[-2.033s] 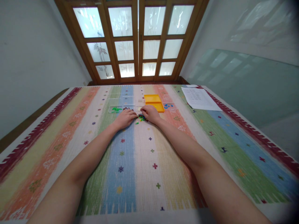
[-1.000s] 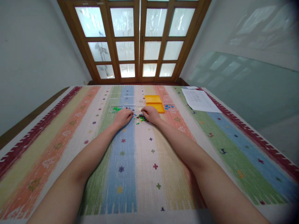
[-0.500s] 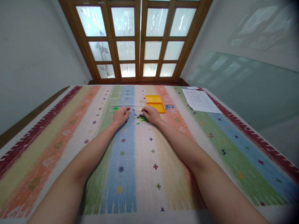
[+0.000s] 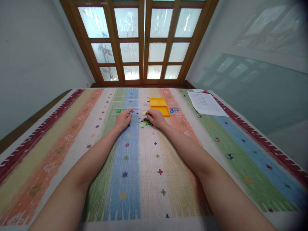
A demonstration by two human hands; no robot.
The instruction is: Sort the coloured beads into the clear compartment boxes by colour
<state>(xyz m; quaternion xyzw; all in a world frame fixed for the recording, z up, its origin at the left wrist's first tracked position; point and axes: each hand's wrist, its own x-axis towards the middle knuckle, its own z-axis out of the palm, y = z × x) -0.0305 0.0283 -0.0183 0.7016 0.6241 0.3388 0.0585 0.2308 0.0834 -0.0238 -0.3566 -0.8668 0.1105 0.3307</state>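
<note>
My left hand (image 4: 123, 118) is over the near side of a clear plastic box (image 4: 115, 114), thumb and fingers pinched together. Whatever sits between those fingertips is too small to make out. Green pieces (image 4: 118, 111) lie in that box, and a few dark red bits (image 4: 137, 113) lie to the right of the fingertips. My right hand (image 4: 156, 118) rests at the right edge of a pile of small mixed-colour pieces (image 4: 145, 122), its fingers curled together. Its fingertips are beside a small clear box (image 4: 144, 112) with pale pieces; anything they hold is hidden.
Behind my right hand stands an open yellow box (image 4: 158, 102). Blue pieces (image 4: 174, 110) lie in a clear box (image 4: 180, 113) to its right. A printed paper sheet (image 4: 207, 104) lies further right on the striped tablecloth (image 4: 154, 186). Wooden glazed doors (image 4: 144, 57) stand beyond the table.
My left hand has shifted slightly left, uncovering small dark bits by its fingertips. My right hand has hardly moved at the pile.
</note>
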